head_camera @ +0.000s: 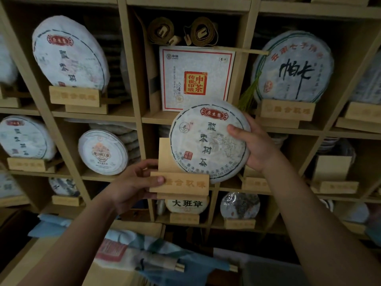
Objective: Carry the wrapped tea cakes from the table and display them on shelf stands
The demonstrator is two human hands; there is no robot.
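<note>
A round tea cake (208, 141) in white paper with a red seal and dark characters is in front of the middle shelf compartment. My right hand (254, 144) grips its right edge, thumb on the face. The cake's lower rim sits behind the front lip of a wooden stand (179, 184) with gold characters. My left hand (134, 182) holds that stand from the left, thumb pressed on its front plate. The stand is lifted off the shelf, in front of the compartment.
The wooden shelf grid (138, 118) holds several wrapped cakes on stands, such as one at the upper left (70, 56) and one at the upper right (292, 67). A white square tea box (195, 79) stands above. Empty stands (332, 174) sit at the right. Blue-wrapped items (144, 250) lie below.
</note>
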